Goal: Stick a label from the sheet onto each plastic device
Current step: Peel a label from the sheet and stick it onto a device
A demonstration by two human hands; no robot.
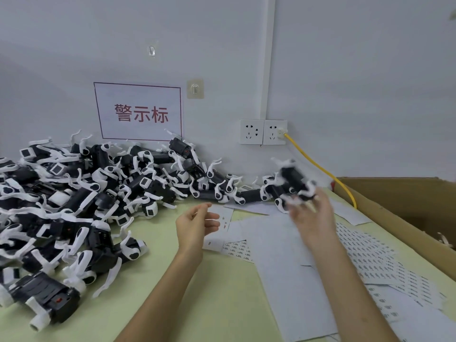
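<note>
Devices (81, 201) piled left, label sheets (365, 253) right, box (399, 208) beyond

Head-worn camera looks down across the table (222, 304) toward the wall (345, 70).

Only 1 thing here is actually readable: the white paper sign (138, 112) on the wall (345, 70), red border, 3 big red characters, 警示标. The label sheets (365, 250) have rows of tiny dark print, but it's way too small to make out. Same with the barcode sticker (246, 187) over in the heap of devices, just stripes. The plastic device (294, 180) in the right hand (313, 218) is pure blur, nothing legible.
</note>
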